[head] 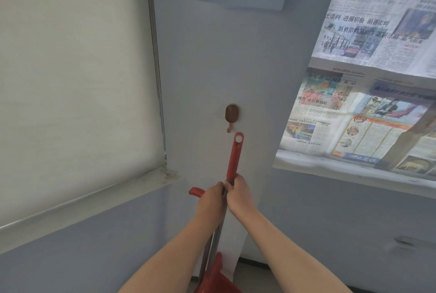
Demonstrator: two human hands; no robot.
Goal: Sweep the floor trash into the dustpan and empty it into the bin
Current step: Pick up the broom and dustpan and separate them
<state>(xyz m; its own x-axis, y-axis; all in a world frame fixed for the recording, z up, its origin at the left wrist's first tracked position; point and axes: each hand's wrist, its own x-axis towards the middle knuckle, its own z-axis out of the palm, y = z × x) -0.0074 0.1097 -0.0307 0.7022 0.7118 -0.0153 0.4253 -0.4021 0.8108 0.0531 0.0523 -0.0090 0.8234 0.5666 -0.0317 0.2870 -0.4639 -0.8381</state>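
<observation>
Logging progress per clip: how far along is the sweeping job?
Done: unclear; no trash or bin shows. In hand: left hand and right hand grip the broom and dustpan shafts, the broom's hanging hole just below the wall hook, not on it. Left: cannot tell whether sweeping is ahead or finished.

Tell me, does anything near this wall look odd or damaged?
Two things. Newspaper sheets cover the window on the right instead of a blind, which looks improvised. The sill corner beside the roller blind shows brownish stains. The red-topped handle and the hook look intact.
</observation>
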